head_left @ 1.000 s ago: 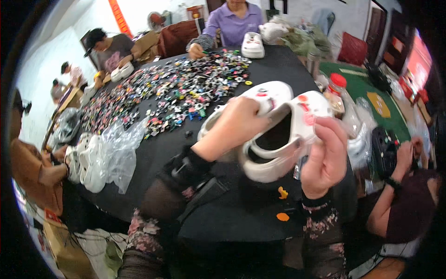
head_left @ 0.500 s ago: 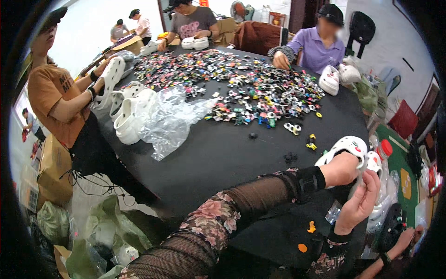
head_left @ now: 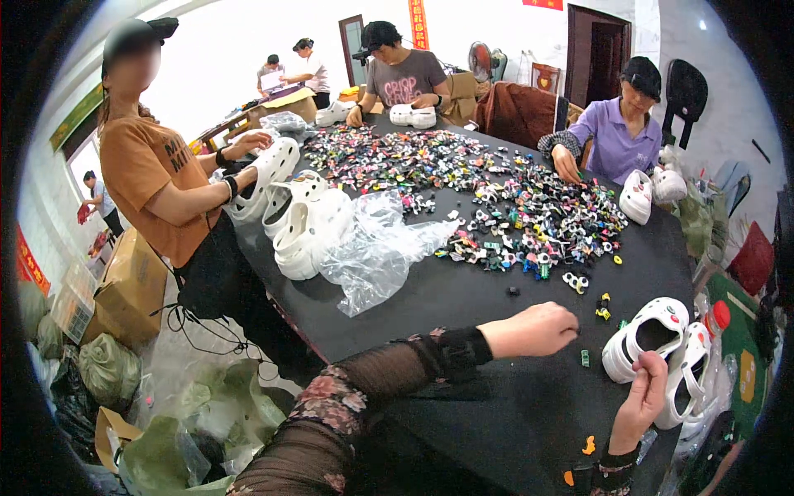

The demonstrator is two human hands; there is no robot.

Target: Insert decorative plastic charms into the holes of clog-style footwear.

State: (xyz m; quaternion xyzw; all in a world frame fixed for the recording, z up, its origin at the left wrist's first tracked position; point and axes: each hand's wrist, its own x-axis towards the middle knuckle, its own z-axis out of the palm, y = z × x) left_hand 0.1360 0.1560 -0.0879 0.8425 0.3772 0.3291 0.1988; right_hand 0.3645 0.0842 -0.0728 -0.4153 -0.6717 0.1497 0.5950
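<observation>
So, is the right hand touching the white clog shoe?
Touching: the head view shows the right hand with its fingers on the white clog shoe rim.

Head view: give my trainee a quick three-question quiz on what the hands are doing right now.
1. True or false: the right hand rests on a white clog.
2. The left hand is: A) gripping the clear plastic bag, B) closed in a loose fist over the black table, C) holding a red-capped bottle.
3. What small thing lies on the table just right of the left hand?

Key: 1 true; 2 B; 3 a small green charm.
</observation>
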